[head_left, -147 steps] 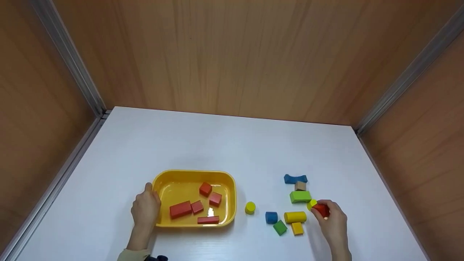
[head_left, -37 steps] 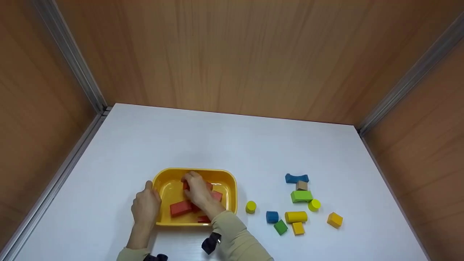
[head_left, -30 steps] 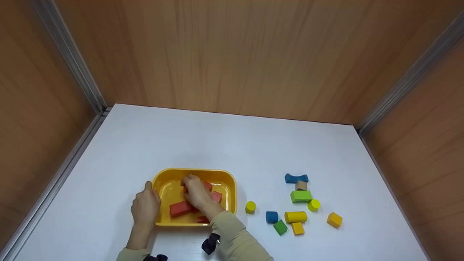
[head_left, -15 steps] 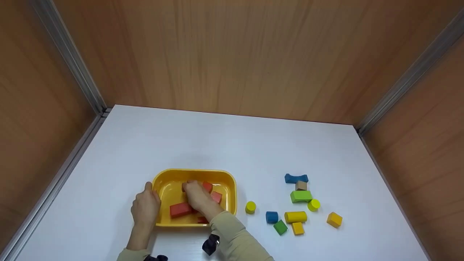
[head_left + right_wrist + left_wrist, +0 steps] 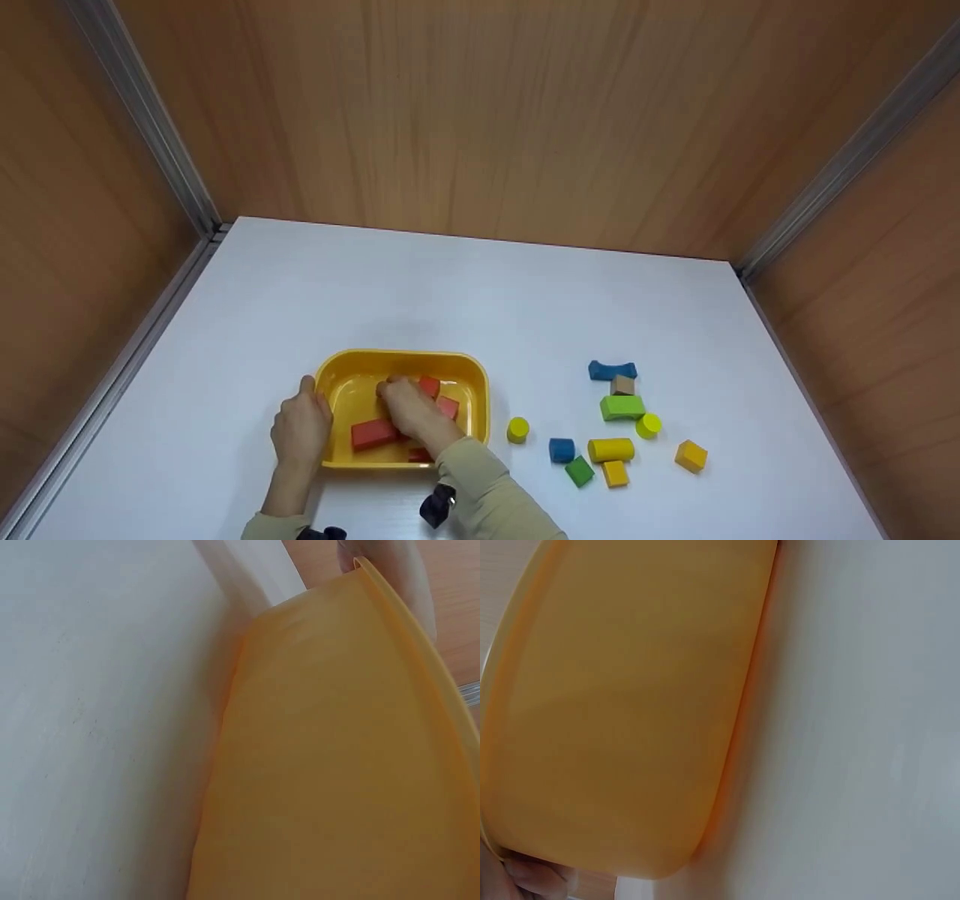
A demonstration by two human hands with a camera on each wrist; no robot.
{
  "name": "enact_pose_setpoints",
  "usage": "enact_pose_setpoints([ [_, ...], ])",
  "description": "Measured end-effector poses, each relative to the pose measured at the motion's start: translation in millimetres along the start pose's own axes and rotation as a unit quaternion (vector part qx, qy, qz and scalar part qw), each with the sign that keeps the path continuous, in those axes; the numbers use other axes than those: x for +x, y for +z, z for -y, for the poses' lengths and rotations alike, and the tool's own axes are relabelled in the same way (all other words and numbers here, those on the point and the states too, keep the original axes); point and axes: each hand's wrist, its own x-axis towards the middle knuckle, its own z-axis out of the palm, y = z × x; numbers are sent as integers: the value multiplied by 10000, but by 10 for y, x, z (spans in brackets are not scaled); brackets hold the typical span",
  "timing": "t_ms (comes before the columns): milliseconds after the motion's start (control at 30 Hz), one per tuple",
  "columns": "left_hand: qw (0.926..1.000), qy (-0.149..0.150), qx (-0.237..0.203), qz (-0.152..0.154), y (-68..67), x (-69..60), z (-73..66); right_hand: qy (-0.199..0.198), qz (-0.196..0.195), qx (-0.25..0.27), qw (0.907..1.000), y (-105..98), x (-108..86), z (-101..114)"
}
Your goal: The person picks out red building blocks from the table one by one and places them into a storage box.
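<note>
A yellow plastic tray [image 5: 468,382] sits at the front left of the white table. My left hand [image 5: 301,429] grips its left rim; in the left wrist view, fingers show at the tray's edge. My right hand [image 5: 411,409] is down inside the tray, fingers curled over a red block that they hide. Around that hand lie other red blocks: a long one [image 5: 373,434], one at the back [image 5: 430,386], one on the right [image 5: 448,406] and a partly covered one [image 5: 420,454]. The right wrist view shows only the tray's outer wall [image 5: 337,750] and part of the other hand.
Right of the tray lie a yellow cylinder [image 5: 517,430], a blue cylinder [image 5: 562,450], a green cube [image 5: 579,471], a long yellow cylinder [image 5: 610,450], a light green block [image 5: 622,407], a blue curved block [image 5: 612,370] and an orange-yellow cube [image 5: 691,456]. Wooden walls enclose the table.
My right hand has carried a red block from the right-hand group into the tray, then lowered slightly there. My left hand has stayed at the rim.
</note>
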Motion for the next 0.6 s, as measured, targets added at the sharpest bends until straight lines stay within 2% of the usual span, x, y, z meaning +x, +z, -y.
enact_pose_setpoints([
  [167,10000,8,38,64,-14,5,2,-67,-101,69,9999,-49,-47,-20],
  [367,10000,39,53,67,-32,1,5,-280,-436,-410,9978,-178,-137,-34],
  [500,9999,14,138,42,-31,1,17,-471,-874,-459,9940,-294,-240,-50],
  [600,9997,-55,204,102,-35,9,26,-563,-1196,-218,9910,-386,-329,-67],
])
